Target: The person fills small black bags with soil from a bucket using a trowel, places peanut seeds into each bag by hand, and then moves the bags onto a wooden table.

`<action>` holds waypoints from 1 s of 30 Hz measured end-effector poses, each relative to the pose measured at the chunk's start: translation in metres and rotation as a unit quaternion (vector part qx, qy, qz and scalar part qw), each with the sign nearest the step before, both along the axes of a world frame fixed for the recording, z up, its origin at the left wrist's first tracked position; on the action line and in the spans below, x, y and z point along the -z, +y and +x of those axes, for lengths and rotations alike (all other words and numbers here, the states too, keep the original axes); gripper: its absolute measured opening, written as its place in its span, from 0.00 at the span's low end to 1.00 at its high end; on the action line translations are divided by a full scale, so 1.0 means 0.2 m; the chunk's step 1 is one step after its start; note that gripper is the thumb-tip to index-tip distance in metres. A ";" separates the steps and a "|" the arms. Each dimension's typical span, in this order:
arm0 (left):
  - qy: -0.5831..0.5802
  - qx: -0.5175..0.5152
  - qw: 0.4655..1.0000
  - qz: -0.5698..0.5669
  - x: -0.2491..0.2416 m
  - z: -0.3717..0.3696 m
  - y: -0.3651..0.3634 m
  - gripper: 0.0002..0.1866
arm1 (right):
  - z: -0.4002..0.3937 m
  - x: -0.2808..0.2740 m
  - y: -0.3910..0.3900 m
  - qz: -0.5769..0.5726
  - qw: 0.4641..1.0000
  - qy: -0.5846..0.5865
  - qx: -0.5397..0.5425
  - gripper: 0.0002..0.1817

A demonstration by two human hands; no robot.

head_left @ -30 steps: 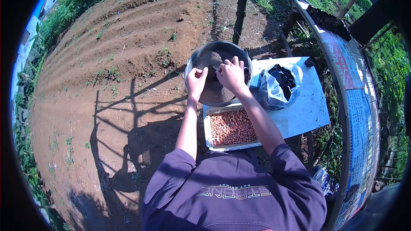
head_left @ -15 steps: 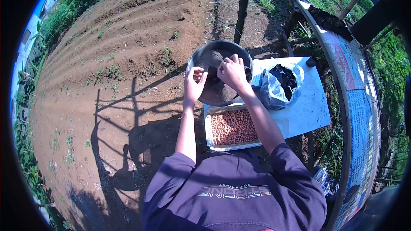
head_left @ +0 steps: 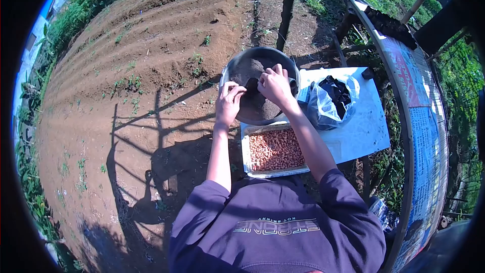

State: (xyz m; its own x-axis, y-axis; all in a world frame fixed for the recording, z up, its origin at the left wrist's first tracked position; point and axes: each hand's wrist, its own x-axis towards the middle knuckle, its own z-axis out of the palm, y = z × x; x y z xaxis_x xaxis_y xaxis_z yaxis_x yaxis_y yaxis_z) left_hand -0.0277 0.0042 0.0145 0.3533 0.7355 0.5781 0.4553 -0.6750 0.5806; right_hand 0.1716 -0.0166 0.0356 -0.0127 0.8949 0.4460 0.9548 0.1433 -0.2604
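Observation:
A round dark basin (head_left: 233,66) holds dark, loose soil (head_left: 248,66). Over the soil, between my fingertips, is a small black plastic bag (head_left: 251,85), hard to make out against the dark soil. My left hand (head_left: 230,102) pinches its left edge with thumb and fingers near the basin's rim. On the other side, my right hand (head_left: 275,87) is closed on the bag, its fingers bent and knuckles up. Right of the basin stands a clear plastic bag (head_left: 323,102) with black plastic pieces (head_left: 337,93) inside.
Close to my body, a pale rectangular tray (head_left: 246,154) holds many reddish-brown seeds (head_left: 275,150). Basin, tray and bag rest on a light blue table (head_left: 366,121). A wooden post (head_left: 288,12) rises behind. Bare tilled soil (head_left: 151,60) lies left; a printed-sheet-covered structure (head_left: 424,141) stands right.
My left hand has turned slightly, and its fingers have bent inward onto the black bag's edge. My right hand stays almost in place.

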 end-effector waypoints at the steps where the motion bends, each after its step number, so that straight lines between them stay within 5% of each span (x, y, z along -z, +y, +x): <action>1: -0.002 -0.001 1.000 0.001 0.00 0.00 0.00 0.08 | 0.00 0.00 0.00 0.004 1.000 -0.007 0.002 0.10; 8: -0.027 -0.004 1.000 -0.001 0.02 0.04 0.02 0.06 | 0.02 -0.05 -0.04 0.036 0.997 -0.061 0.029 0.12; 12: -0.037 -0.005 0.999 -0.010 0.03 0.06 0.02 0.05 | 0.10 -0.10 -0.12 -0.008 0.985 -0.052 0.166 0.25; 15: -0.036 -0.009 0.999 -0.024 0.04 0.08 0.01 0.07 | 0.15 -0.08 -0.16 -0.047 0.976 -0.059 0.205 0.23; 18: -0.035 -0.003 0.999 -0.012 0.04 0.10 0.01 0.08 | 0.17 -0.11 -0.16 -0.155 0.971 -0.017 0.181 0.19; 21: -0.036 0.008 0.999 0.009 0.05 0.10 0.03 0.09 | 0.18 -0.04 -0.13 -0.119 0.978 0.092 0.141 0.19; 30: -0.029 -0.018 0.999 0.028 0.05 0.07 0.03 0.10 | 0.28 -0.15 -0.22 -0.127 0.978 0.076 0.148 0.22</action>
State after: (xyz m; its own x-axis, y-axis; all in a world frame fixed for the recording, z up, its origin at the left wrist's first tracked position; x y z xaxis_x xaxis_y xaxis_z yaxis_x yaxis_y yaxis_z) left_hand -0.0134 0.0108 0.0035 0.2924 0.7131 0.6372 0.4464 -0.6911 0.5685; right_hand 0.2270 -0.0606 0.0661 0.3122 0.9316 0.1864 0.8924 -0.2202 -0.3939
